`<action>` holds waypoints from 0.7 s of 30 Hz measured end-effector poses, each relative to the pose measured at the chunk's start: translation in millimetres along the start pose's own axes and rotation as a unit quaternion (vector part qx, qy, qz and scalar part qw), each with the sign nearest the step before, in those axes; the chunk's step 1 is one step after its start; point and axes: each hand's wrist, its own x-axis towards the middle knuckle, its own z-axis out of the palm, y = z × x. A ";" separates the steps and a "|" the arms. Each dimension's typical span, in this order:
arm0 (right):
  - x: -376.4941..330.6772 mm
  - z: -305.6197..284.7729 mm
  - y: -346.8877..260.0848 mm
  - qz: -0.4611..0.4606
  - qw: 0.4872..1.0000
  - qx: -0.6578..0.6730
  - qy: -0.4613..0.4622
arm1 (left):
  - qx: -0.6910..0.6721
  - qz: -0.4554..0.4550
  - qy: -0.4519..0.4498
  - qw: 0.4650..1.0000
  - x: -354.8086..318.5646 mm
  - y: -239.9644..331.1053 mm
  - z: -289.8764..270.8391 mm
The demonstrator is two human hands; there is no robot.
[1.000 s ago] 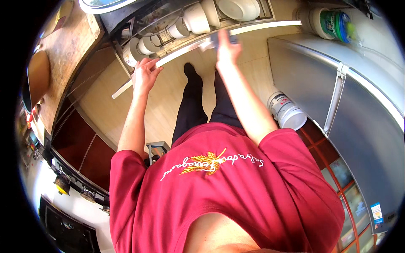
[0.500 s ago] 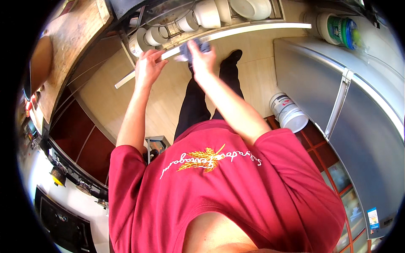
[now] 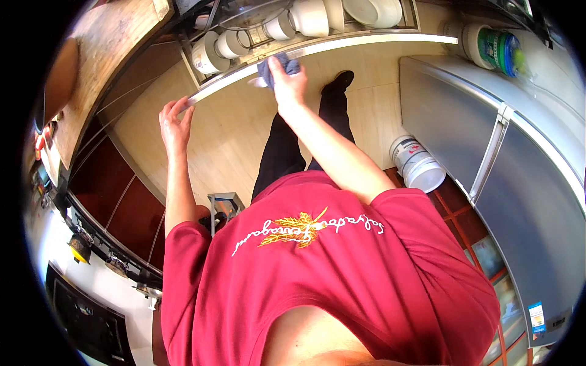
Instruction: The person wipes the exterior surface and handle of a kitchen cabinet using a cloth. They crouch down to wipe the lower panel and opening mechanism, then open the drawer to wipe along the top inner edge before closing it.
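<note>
Left hand (image 3: 176, 127) pinches the near-left end of the long, narrow, white drawer front (image 3: 366, 40); right hand (image 3: 289, 90) has fingers clamped round a crumpled, grey-blue fabric cloth (image 3: 266, 71), there at the drawer's edge; white, rounded crockery (image 3: 310, 18) sits behind!

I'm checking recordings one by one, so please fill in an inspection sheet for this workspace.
Surface: patchy wooden countertop at left; pale floor below.
Job's things: grey cloth at the white drawer front, contact uncertain; white crockery in the open drawer.
Clutter: white bucket on the floor; green-and-blue container at upper right.
Hands: right hand closed on the cloth; left hand at the drawer front's left end, grip unclear.
Cables: thin line at far right, possibly one.
Surroundings: grey refrigerator right, dark red cabinet doors left.
</note>
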 end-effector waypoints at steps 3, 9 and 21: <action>13.8 -19.9 -3.9 0.022 0.998 -0.066 0.007 | 0.004 0.007 0.000 1.000 4.1 0.3 -2.0; 100.0 -104.8 -52.3 -0.045 0.991 0.093 0.087 | -0.028 -0.039 0.026 0.999 0.7 -3.1 -5.9; -20.5 28.7 37.9 0.063 0.995 -0.051 -0.067 | -0.082 -0.020 -0.003 0.996 1.6 -23.4 -2.0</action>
